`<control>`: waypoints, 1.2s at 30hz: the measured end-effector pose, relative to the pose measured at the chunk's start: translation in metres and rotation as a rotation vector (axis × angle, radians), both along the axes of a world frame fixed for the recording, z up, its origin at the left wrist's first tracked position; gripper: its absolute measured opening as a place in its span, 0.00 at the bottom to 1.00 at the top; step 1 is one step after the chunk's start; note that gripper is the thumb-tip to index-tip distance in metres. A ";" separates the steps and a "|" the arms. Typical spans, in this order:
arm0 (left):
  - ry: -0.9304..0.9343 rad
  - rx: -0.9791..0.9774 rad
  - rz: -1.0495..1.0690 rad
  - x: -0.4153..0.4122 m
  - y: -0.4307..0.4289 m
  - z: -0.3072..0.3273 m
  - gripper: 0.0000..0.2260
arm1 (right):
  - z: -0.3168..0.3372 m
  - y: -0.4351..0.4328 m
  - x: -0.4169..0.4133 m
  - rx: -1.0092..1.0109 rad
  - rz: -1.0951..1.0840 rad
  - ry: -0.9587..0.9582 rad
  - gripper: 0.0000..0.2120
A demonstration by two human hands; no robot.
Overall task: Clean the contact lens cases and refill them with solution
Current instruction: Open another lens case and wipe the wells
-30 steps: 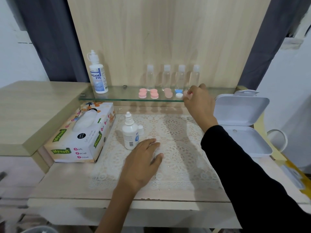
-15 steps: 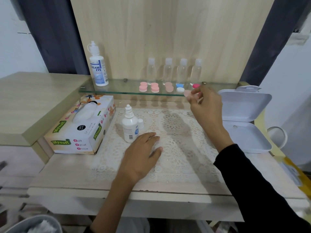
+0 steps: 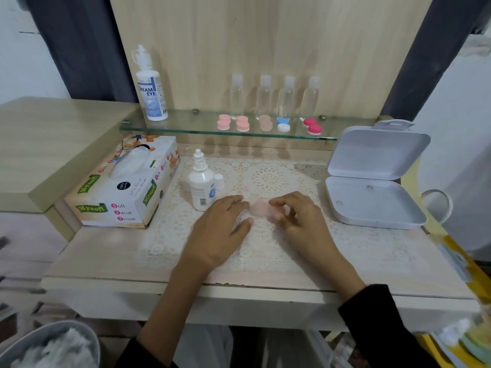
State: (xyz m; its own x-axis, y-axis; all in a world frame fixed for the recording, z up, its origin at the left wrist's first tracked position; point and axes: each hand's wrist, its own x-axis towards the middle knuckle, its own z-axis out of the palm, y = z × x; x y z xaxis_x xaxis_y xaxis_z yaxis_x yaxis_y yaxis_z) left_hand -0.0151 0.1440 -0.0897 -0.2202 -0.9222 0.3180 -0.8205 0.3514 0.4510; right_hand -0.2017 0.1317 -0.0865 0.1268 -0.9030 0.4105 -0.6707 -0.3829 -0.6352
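Head view shows both of my hands low on the lace mat (image 3: pixel 265 179) that covers the surface (image 3: pixel 106 256). The pale pink lens case (image 3: pixel 261 209) lies on the mat between them, blurred. My right hand (image 3: pixel 300 227) has its fingers (image 3: pixel 281 201) curled narrow round the case's right end, holding it. My left hand (image 3: pixel 220 232) lies flat, fingers (image 3: pixel 231 201) straight and loosely spread, with the tips at the case's left end; I cannot tell whether they touch it. Just beyond the left fingertips stands the small solution bottle (image 3: pixel 202 187), upright, with a white cap (image 3: pixel 219 181) just beside it. Further left of those fingers sits a tissue box (image 3: pixel 125 181). Well beyond both sets of fingers, a glass shelf (image 3: pixel 186 130) carries a tall solution bottle (image 3: pixel 151 88), four clear bottles (image 3: pixel 288 99) and a row of other lens cases (image 3: pixel 265 123) in pink, peach, blue-and-white and red. Right of the right fingers, a white hinged box (image 3: pixel 372 203) lies open.
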 end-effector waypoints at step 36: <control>0.072 -0.010 0.052 -0.013 0.001 0.012 0.10 | 0.001 0.007 0.006 -0.048 0.137 0.046 0.14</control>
